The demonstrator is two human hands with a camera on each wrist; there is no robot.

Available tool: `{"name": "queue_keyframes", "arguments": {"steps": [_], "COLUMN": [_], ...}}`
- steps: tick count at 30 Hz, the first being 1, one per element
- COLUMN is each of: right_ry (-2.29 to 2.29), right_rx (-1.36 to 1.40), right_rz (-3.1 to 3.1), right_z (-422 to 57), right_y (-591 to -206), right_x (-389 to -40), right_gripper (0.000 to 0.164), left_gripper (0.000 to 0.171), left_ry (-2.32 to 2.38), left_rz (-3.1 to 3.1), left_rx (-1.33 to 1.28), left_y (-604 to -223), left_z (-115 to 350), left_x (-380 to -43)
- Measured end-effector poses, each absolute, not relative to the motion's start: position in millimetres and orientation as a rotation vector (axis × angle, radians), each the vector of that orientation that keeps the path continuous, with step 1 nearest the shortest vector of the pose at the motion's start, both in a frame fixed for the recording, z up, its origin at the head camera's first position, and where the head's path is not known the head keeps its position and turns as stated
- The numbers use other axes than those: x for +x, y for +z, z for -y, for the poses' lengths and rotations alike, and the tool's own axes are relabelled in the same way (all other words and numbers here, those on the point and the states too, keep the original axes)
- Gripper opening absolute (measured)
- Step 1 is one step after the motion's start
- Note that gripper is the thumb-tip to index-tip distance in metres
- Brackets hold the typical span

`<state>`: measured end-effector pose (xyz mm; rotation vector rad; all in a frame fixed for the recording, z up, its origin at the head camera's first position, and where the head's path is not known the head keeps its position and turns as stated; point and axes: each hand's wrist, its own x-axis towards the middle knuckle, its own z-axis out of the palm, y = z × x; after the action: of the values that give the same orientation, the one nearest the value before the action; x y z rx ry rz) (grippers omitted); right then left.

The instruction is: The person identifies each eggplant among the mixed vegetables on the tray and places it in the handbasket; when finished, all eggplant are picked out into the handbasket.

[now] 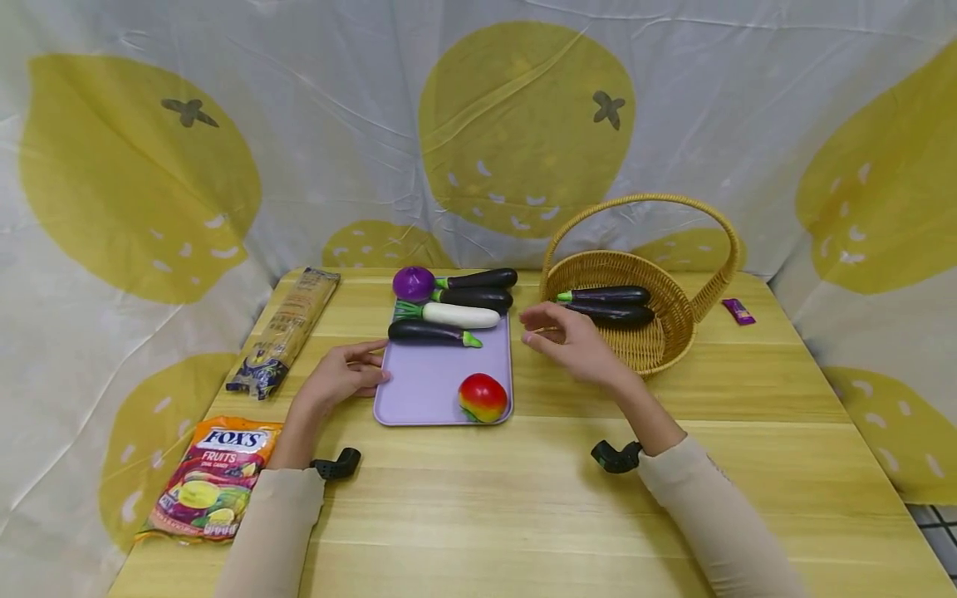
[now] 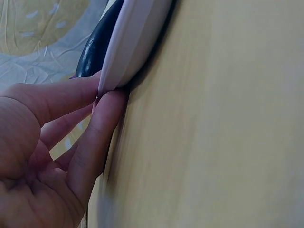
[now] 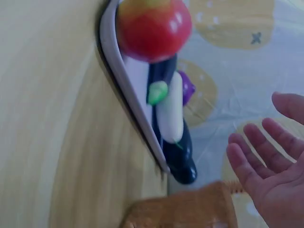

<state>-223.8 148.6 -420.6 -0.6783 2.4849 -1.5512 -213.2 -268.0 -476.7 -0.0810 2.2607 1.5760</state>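
A lilac tray [image 1: 419, 390] lies on the table, its left rim pinched between the thumb and fingers of my left hand [image 1: 341, 372]. The left wrist view shows the tray edge [image 2: 128, 42] caught between those fingertips. On the tray are a white radish [image 1: 459, 316], a purple onion-like ball [image 1: 414, 284], a red-yellow fruit [image 1: 482, 397] and several eggplants, one of them in front of the radish [image 1: 426, 332]. My right hand [image 1: 571, 342] hovers with loosely bent fingers and holds nothing, between the tray and a wicker basket [image 1: 676, 311]. Two eggplants [image 1: 609, 294] lie inside the basket.
A pack of noodles [image 1: 287, 328] and an orange candy bag [image 1: 213, 477] lie along the left side of the table. Right of the basket is a small purple wrapper [image 1: 738, 311]. The basket's tall handle [image 1: 643, 199] arches up before the lemon-print curtain [image 1: 336, 124].
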Motion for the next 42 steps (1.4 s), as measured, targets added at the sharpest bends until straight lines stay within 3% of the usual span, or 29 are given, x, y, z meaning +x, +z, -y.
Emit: {"name": "queue_keyframes", "arguments": {"steps": [16,42], "right_ry": [-1.499,-1.342], "right_rx": [-0.683,-0.724], "right_rz": [-2.438,-2.502], "right_z": [-81.9,-46.5], "right_y": [-449.7,-464.7], "right_x": [-247.3,-265.0], "right_gripper": [0.042,0.045], "left_gripper": [0.071,0.07], "left_ry": [1.577,1.603], "left_rz": [-2.274,-2.268], "left_rx": [-0.087,-0.12], "left_y": [-480.4,-479.4], "left_z": [267.6,266.6], "left_x": [-213.6,-212.0]}}
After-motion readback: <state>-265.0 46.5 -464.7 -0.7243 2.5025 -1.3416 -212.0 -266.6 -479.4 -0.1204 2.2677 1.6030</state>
